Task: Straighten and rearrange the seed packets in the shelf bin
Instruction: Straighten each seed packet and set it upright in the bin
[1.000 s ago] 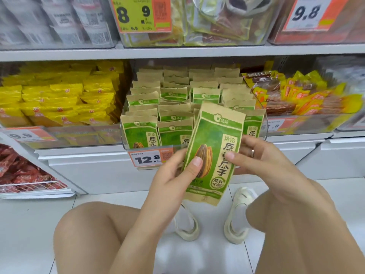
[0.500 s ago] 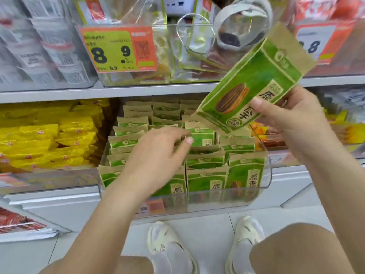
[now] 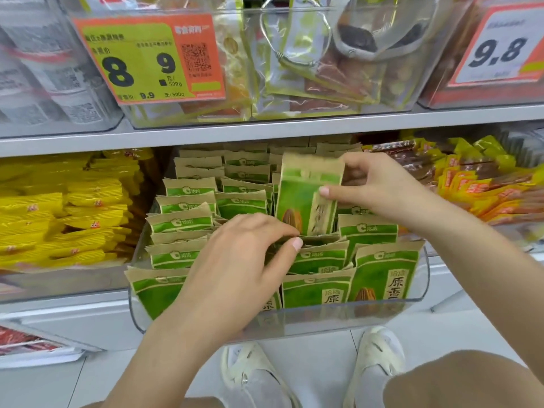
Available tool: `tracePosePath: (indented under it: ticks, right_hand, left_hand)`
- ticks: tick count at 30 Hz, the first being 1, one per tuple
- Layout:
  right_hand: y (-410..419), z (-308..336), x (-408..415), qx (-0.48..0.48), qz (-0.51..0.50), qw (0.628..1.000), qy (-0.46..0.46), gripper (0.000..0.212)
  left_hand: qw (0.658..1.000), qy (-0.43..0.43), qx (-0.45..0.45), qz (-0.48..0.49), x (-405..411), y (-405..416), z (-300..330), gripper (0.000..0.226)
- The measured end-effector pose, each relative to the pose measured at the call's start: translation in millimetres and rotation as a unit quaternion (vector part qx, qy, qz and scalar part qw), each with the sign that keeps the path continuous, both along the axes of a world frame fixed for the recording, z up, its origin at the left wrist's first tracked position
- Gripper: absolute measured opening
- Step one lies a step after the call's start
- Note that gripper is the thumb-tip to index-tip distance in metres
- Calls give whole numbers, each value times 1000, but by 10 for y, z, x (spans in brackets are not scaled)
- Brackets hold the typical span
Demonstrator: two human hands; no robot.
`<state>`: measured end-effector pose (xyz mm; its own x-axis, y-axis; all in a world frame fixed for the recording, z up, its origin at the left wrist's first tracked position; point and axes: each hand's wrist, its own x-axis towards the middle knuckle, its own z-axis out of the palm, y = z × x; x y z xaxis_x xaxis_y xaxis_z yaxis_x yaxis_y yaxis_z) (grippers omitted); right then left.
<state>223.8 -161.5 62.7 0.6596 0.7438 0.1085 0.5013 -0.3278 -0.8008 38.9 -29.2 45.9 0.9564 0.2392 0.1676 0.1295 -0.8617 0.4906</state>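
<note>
A clear plastic shelf bin (image 3: 424,278) holds several rows of green and tan seed packets (image 3: 379,278) standing upright. My right hand (image 3: 379,189) pinches one packet (image 3: 297,195) by its right edge, thumb in front, and holds it upright with its lower end down among the middle rows. My left hand (image 3: 235,266) reaches into the bin's middle, its fingers bent down between the packets just below the held one; what the fingertips touch is partly hidden.
Yellow snack packs (image 3: 73,213) fill the bin to the left, orange and yellow packs (image 3: 477,184) the one to the right. An upper shelf (image 3: 265,131) with clear bins and price tags (image 3: 147,60) overhangs. My knees and shoes (image 3: 374,360) are on the white floor below.
My right hand brought the packet down from in front of the upper shelf and turned it upright into the bin. My left hand moved right, deeper between the packets.
</note>
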Motion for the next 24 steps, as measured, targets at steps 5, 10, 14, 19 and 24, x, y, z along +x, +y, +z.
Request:
tracePosePath:
  ticks: [5,10,14,19,24]
  right_hand:
    - [26,32,26,-51,9,998,-43,7]
    - [3,86,-5,-33,-6,991,-128,2]
    - [39,108,-19,-62,17,985,-159,4]
    - [217,-12,-8,-153,57,968,-189,11]
    - [180,9,90,-203,69,960,-180,13]
  left_hand:
    - [999,35,16,-4,50,36,115,38]
    - [992,109,65,-25,261,138,324,29]
    - [976,196,59,-68,384,155,426,27]
    - [968,224,70,-85,481,166,460,24]
    - [972,213,64,-77,567,171,400,16]
